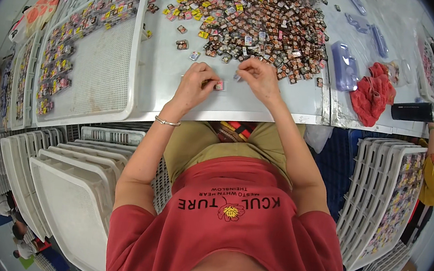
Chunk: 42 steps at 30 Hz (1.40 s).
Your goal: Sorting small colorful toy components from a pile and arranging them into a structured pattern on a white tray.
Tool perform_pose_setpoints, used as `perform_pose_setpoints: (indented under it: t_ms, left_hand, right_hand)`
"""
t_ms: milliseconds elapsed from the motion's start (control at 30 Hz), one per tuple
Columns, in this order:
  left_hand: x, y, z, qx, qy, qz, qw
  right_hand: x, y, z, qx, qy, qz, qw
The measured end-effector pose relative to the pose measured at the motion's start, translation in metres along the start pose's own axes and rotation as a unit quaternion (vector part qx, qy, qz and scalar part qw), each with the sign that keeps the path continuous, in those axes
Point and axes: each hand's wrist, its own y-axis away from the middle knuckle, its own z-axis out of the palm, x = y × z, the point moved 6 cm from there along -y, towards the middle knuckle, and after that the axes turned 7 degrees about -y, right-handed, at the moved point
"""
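My left hand (197, 83) is low over the white table, its fingers curled together at a small flat pink-and-red printed piece (219, 85). The fingers partly cover that piece. Just to the right, my right hand (260, 81) pinches a small bluish-grey piece (237, 77) between thumb and fingertips, slightly above the tabletop. Beyond both hands spreads a big heap of small printed pieces (273, 28), mostly dark brown with some yellow and pink. A few loose pieces, one of them light blue (195, 56), lie between the heap and my hands.
On the left sits a white mesh tray (111, 68) with rows of pieces along its far and left sides. To the right are a purple plastic case (344, 67), a red cloth (372, 95) and a black cylinder (413, 111). Stacked trays (69, 209) stand below the table's edge.
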Motion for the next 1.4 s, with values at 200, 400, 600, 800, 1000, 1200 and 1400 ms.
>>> perform_pose_setpoints:
  t_ms: [200, 400, 600, 800, 1000, 1200, 1400]
  left_hand:
    - [0.027, 0.020, -0.006, 0.047, -0.072, 0.089, 0.992]
    - [0.018, 0.032, 0.003, 0.076, -0.061, 0.110, 0.989]
    - [0.015, 0.037, 0.003, 0.101, -0.063, 0.108, 0.987]
    - [0.017, 0.037, 0.002, 0.099, -0.060, 0.104, 0.988]
    - [0.022, 0.037, 0.001, 0.102, -0.095, 0.114, 0.984]
    - [0.020, 0.039, 0.006, 0.111, -0.100, 0.105, 0.983]
    - [0.016, 0.040, 0.007, 0.118, -0.105, 0.095, 0.983]
  right_hand:
    - [-0.003, 0.001, 0.027, -0.053, 0.030, -0.030, 0.998]
    - [-0.012, 0.004, 0.037, -0.042, 0.131, -0.131, 0.982]
    - [-0.021, 0.019, 0.039, -0.067, 0.107, -0.077, 0.989]
    - [-0.019, 0.014, 0.042, -0.110, 0.134, -0.061, 0.983]
    - [-0.018, 0.003, 0.036, -0.107, 0.105, -0.037, 0.988]
    - [-0.038, 0.004, 0.047, -0.132, 0.238, -0.158, 0.949]
    - [-0.035, -0.002, 0.058, -0.223, 0.282, -0.135, 0.923]
